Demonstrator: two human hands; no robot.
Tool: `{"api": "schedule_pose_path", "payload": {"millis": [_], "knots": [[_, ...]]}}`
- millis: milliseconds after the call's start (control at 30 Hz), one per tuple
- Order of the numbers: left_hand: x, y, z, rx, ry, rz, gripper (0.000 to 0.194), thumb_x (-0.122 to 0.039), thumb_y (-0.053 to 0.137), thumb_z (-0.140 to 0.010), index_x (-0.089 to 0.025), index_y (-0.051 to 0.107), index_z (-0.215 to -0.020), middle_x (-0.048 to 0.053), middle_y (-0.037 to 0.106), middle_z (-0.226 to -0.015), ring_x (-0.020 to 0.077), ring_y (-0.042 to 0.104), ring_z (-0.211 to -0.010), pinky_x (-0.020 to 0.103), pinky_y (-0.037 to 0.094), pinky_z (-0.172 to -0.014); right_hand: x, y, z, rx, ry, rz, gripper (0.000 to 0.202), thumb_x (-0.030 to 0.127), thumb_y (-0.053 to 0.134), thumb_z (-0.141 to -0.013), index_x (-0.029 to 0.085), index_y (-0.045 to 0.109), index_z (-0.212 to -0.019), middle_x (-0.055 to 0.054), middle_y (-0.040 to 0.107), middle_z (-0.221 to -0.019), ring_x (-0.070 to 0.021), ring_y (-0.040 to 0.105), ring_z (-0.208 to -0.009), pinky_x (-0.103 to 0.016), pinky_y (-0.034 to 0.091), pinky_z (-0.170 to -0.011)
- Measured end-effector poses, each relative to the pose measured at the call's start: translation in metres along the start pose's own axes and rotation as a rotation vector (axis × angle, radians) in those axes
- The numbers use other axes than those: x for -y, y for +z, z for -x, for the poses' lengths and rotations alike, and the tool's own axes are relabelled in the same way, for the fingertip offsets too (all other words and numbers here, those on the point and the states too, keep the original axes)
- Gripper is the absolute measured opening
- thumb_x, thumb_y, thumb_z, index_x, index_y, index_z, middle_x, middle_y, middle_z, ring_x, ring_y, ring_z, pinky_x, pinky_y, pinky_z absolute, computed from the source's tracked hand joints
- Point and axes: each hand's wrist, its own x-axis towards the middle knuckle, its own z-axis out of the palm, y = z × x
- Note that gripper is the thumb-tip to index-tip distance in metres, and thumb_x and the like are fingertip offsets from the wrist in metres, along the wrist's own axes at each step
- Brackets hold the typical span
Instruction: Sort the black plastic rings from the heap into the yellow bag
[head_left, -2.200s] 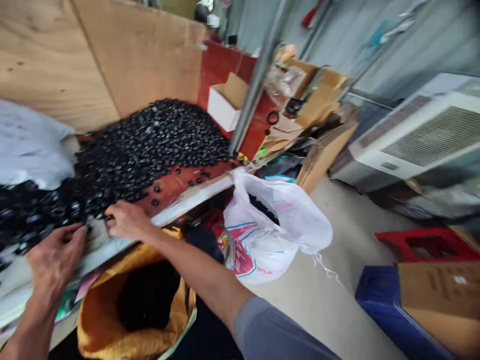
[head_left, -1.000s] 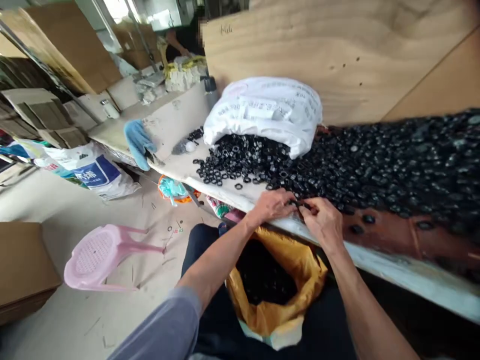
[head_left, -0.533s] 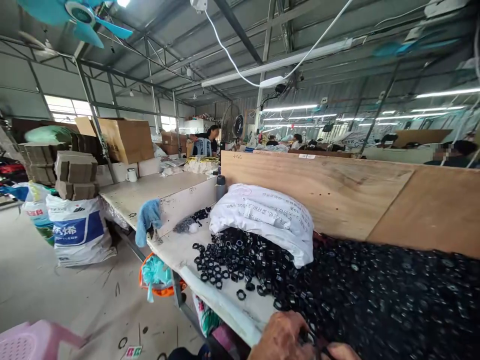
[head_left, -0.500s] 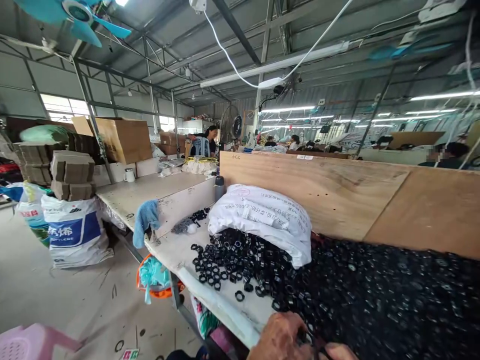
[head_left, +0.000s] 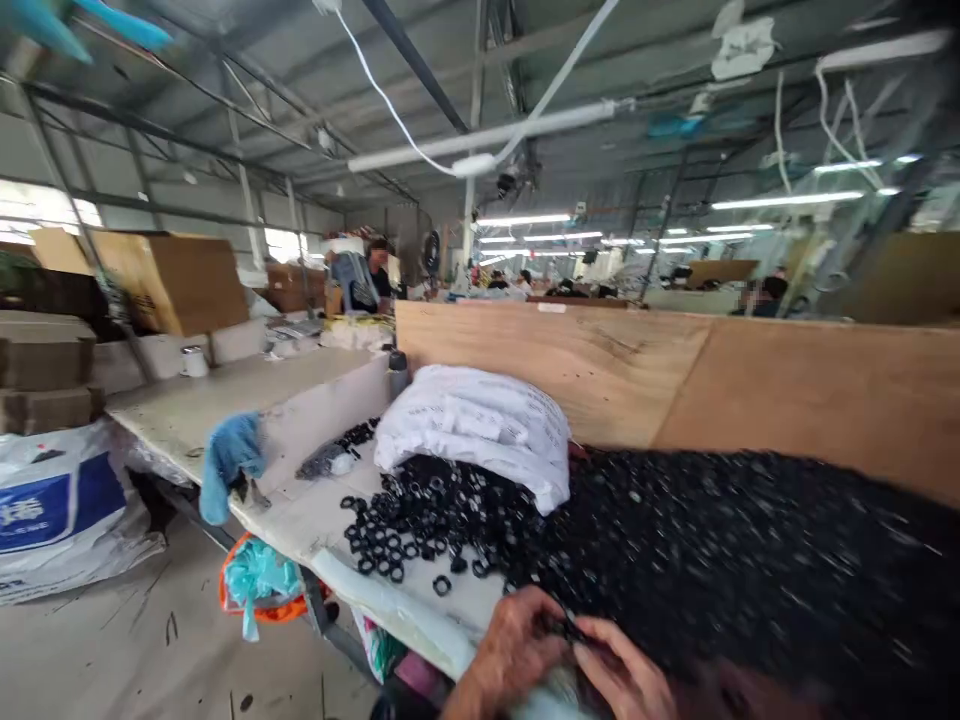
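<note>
Low in the view, my left hand (head_left: 517, 640) has its fingers bent round a small black piece (head_left: 564, 628) at the near edge of the table. The fingers of my right hand (head_left: 622, 665) pinch the same piece from the other side; its exact shape is blurred. Beyond both hands spreads a large heap of black rings (head_left: 720, 540), with loose rings on the white tabletop to the left. A white sack (head_left: 476, 420) lies over part of the heap.
A wooden board (head_left: 540, 350) stands behind the heap. Blue cloth (head_left: 229, 460) hangs on the table's left corner, above an orange basket (head_left: 281, 610). Farther left are a tan table (head_left: 247, 385), cartons (head_left: 169, 280) and a printed sack (head_left: 67, 510). People sit in the background.
The view has turned right, so the surroundings have shifted left. Both hands have risen farther into view, with more of the fingers showing.
</note>
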Motion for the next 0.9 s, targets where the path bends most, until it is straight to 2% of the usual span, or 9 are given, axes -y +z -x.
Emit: {"api": "schedule_pose_path", "payload": {"millis": [33, 100, 200, 233, 333, 400, 500, 733, 900], "knots": [[-0.004, -0.002, 0.002, 0.006, 0.018, 0.015, 0.028, -0.021, 0.071, -0.071, -0.025, 0.074, -0.099, 0.001, 0.071, -0.086, 0.0201, 0.065, -0.082, 0.031, 0.052, -0.075, 0.009, -0.001, 0.006, -0.033, -0.023, 0.009, 0.03, 0.055, 0.072, -0.07, 0.032, 0.084, -0.087, -0.007, 0.083, -0.095, -0.0354, 0.079, -0.09, -0.042, 0.066, -0.082], [-0.011, -0.005, 0.002, -0.007, 0.09, 0.028, 0.023, -0.026, 0.073, -0.076, -0.024, 0.074, -0.098, 0.003, 0.071, -0.097, 0.0213, 0.065, -0.094, 0.033, 0.052, -0.087, 0.023, -0.001, 0.013, -0.012, -0.035, -0.012, 0.035, 0.052, 0.07, -0.074, 0.026, 0.082, -0.092, -0.008, 0.081, -0.096, -0.0328, 0.077, -0.092, -0.042, 0.064, -0.085], [-0.009, -0.006, -0.009, 0.013, 0.115, 0.126, 0.025, -0.033, 0.079, -0.074, -0.021, 0.074, -0.096, 0.007, 0.071, -0.115, 0.0232, 0.066, -0.102, 0.034, 0.052, -0.09, 0.023, 0.0, 0.009, -0.042, 0.035, -0.062, 0.033, 0.043, 0.072, -0.075, 0.022, 0.08, -0.099, -0.007, 0.08, -0.092, -0.0271, 0.075, -0.084, -0.037, 0.062, -0.079], [-0.008, -0.005, -0.012, 0.033, 0.067, 0.168, 0.027, -0.034, 0.078, -0.075, -0.02, 0.074, -0.098, 0.007, 0.072, -0.113, 0.0217, 0.066, -0.097, 0.033, 0.052, -0.087, 0.02, 0.0, 0.007, -0.057, 0.043, -0.08, 0.032, 0.042, 0.072, -0.075, 0.021, 0.079, -0.099, -0.006, 0.08, -0.09, -0.0257, 0.075, -0.082, -0.035, 0.061, -0.078], [-0.008, -0.004, -0.012, 0.099, -0.087, 0.195, 0.035, -0.037, 0.076, -0.078, -0.019, 0.073, -0.108, 0.001, 0.072, -0.087, 0.0165, 0.064, -0.074, 0.027, 0.048, -0.068, 0.01, -0.002, 0.007, -0.085, 0.029, -0.148, 0.03, 0.041, 0.075, -0.078, 0.022, 0.078, -0.1, -0.006, 0.08, -0.096, -0.024, 0.076, -0.085, -0.034, 0.06, -0.08], [-0.01, -0.004, -0.009, 0.101, -0.116, 0.192, 0.037, -0.037, 0.076, -0.078, -0.018, 0.073, -0.11, -0.001, 0.071, -0.08, 0.0152, 0.061, -0.068, 0.026, 0.045, -0.064, 0.007, -0.002, 0.009, -0.079, 0.012, -0.207, 0.029, 0.041, 0.075, -0.08, 0.022, 0.077, -0.102, -0.007, 0.08, -0.1, -0.0242, 0.077, -0.089, -0.034, 0.061, -0.084], [-0.013, -0.005, -0.007, 0.082, -0.082, 0.22, 0.034, -0.034, 0.075, -0.078, -0.018, 0.074, -0.108, 0.001, 0.075, -0.089, 0.0168, 0.066, -0.078, 0.028, 0.05, -0.073, 0.004, -0.001, 0.009, -0.057, -0.03, -0.238, 0.026, 0.038, 0.074, -0.082, 0.022, 0.077, -0.103, -0.007, 0.079, -0.104, -0.0232, 0.076, -0.091, -0.033, 0.06, -0.085], [-0.009, -0.006, -0.011, 0.063, 0.001, 0.183, 0.028, -0.029, 0.075, -0.078, -0.02, 0.077, -0.105, 0.004, 0.078, -0.105, 0.0215, 0.07, -0.097, 0.034, 0.054, -0.093, 0.005, 0.004, 0.008, -0.077, -0.223, -0.095, 0.016, 0.027, 0.068, -0.086, 0.022, 0.077, -0.097, -0.006, 0.075, -0.101, -0.0202, 0.071, -0.09, -0.03, 0.058, -0.08], [-0.003, -0.006, -0.01, 0.052, 0.101, 0.167, 0.023, -0.025, 0.074, -0.081, -0.021, 0.078, -0.103, 0.004, 0.077, -0.107, 0.0219, 0.071, -0.101, 0.035, 0.053, -0.096, 0.006, 0.005, 0.009, -0.093, -0.295, 0.003, 0.017, 0.022, 0.064, -0.089, 0.022, 0.077, -0.1, -0.006, 0.074, -0.101, -0.0192, 0.069, -0.087, -0.028, 0.055, -0.074]]}}
